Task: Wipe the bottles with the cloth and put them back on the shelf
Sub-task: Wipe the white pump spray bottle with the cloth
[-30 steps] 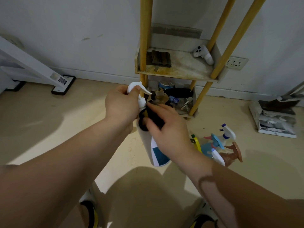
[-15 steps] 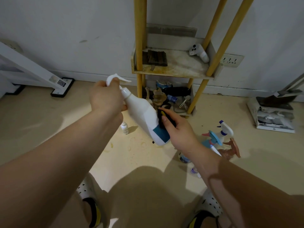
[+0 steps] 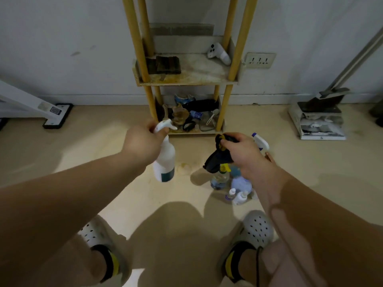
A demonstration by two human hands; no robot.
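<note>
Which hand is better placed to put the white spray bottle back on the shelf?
Left: the left hand grips the white spray bottle in front of the shelf; the right hand holds the cloth.

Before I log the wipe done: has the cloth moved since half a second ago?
Yes: the cloth went rightward, off the white bottle, to below the shelf's front-right post.
</note>
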